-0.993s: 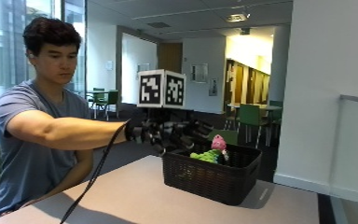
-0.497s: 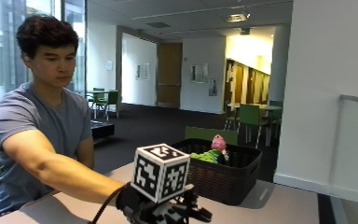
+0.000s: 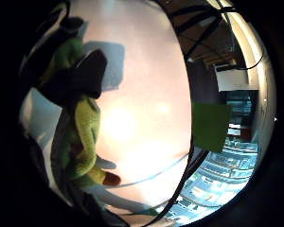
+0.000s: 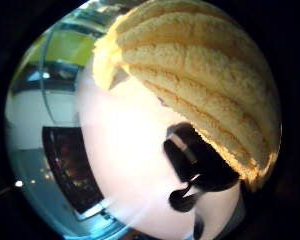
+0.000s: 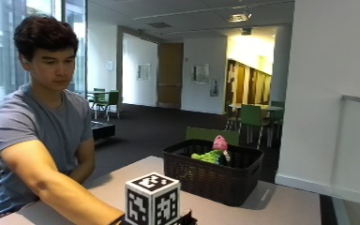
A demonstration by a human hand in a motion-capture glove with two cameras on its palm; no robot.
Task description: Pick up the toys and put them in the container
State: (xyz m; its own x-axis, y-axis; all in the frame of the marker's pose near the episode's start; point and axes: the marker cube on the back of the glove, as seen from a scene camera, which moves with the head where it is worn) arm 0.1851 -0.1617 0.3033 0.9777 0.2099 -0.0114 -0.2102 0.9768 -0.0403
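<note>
In the basket (image 5: 212,176) at the far end of the table (image 5: 280,206), one green and pink toy (image 5: 212,152) is stowed. Remaining: a yellow-green plush toy (image 3: 83,137) under the hand, whose closure cannot be determined.
</note>
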